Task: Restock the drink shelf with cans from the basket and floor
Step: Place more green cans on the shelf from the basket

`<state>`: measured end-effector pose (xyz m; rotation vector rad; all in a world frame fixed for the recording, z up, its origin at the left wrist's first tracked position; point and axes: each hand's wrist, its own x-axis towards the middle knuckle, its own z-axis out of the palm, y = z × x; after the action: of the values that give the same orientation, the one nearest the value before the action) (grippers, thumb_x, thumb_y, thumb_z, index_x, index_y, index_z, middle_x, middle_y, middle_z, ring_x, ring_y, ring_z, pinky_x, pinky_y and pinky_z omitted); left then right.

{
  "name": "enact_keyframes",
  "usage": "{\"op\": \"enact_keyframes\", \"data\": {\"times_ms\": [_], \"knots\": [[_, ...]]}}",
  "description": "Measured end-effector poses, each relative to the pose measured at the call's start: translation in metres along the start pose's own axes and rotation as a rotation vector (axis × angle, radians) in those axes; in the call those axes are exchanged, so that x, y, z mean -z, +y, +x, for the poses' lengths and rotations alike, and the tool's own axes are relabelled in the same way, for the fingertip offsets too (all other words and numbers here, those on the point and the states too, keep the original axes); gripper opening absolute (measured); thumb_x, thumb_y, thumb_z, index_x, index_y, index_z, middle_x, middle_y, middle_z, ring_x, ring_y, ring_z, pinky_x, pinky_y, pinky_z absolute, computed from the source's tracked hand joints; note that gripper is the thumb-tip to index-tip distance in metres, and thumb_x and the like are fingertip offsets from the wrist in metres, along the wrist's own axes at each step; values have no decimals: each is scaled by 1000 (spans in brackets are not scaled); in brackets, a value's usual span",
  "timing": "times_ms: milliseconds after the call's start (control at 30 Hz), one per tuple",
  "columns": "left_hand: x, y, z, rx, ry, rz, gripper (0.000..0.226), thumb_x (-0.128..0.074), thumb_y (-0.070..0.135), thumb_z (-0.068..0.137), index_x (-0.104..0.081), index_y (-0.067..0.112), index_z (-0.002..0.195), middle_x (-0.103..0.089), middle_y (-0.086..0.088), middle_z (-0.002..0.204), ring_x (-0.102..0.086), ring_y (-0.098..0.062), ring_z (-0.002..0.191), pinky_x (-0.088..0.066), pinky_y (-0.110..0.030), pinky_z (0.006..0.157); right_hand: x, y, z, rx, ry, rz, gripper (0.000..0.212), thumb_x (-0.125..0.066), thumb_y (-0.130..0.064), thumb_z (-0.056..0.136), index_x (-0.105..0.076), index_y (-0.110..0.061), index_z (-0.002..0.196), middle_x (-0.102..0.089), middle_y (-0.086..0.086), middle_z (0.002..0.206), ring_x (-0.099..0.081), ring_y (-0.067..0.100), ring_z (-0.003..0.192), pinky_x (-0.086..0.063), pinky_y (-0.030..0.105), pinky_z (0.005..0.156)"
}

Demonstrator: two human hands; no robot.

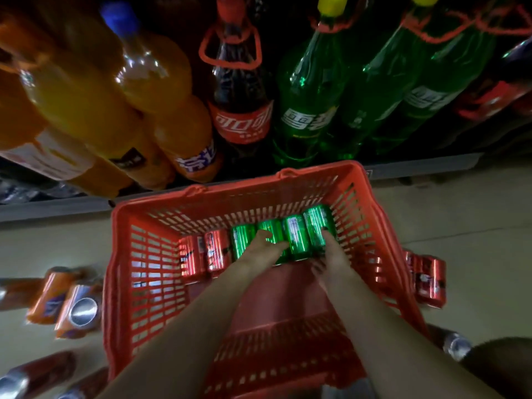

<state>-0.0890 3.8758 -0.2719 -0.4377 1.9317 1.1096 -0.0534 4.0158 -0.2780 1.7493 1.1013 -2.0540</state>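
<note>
Where hands reach, seemingly green cans (299,236).

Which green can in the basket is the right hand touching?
The green can at the far right end of the row, next to the basket wall. The right hand rests its fingers on it; the left hand touches cans further left.

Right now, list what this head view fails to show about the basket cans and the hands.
- Green cans: full count unclear; the left hand and right hand cover parts.
- Fingers' grip: undersides hidden, so holding or only touching is uncertain.
- Basket near end: cut off by the bottom edge.
- Red cans: labels blurred.
</note>
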Motion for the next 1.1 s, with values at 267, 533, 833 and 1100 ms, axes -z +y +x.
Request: {"op": "enact_keyframes", "data": {"times_ms": [267, 533, 833, 1100], "knots": [[3, 0, -1, -6, 10, -221, 66, -70, 46, 95, -47, 14, 147, -63, -11, 131, -63, -23, 118, -50, -38, 108, 5, -10, 2, -57, -62, 83, 29, -70, -44, 93, -65, -19, 106, -60, 9, 115, -58, 22, 101, -49, 34, 102], [11, 7, -5, -22, -107, -660, 98, -87, 68, 63, -55, 21, 143, -68, -5, 134, -66, -24, 125, -51, -46, 110, -8, 21, -30, -8, -284, -186, 30, -81, -29, 84, -73, -18, 110, -68, 5, 86, -58, 12, 65, -51, 28, 73], [25, -27, -4, -25, 52, -756, 45, -87, 28, 83, -71, 15, 122, -81, -10, 105, -80, -27, 93, -65, -46, 85, -16, -5, 4, 365, -49, -739, 57, -80, -47, 71, -73, -10, 114, -75, 7, 105, -70, 23, 93, -56, 34, 82], [21, -60, -6, -51, 90, -546, 63, -98, 27, 65, -70, 15, 121, -81, -7, 105, -78, -28, 98, -62, -52, 94, -14, -3, 40, 389, -208, -721, 42, -89, -30, 77, -59, -31, 106, -71, 3, 115, -68, 23, 106, -54, 40, 102]]}}
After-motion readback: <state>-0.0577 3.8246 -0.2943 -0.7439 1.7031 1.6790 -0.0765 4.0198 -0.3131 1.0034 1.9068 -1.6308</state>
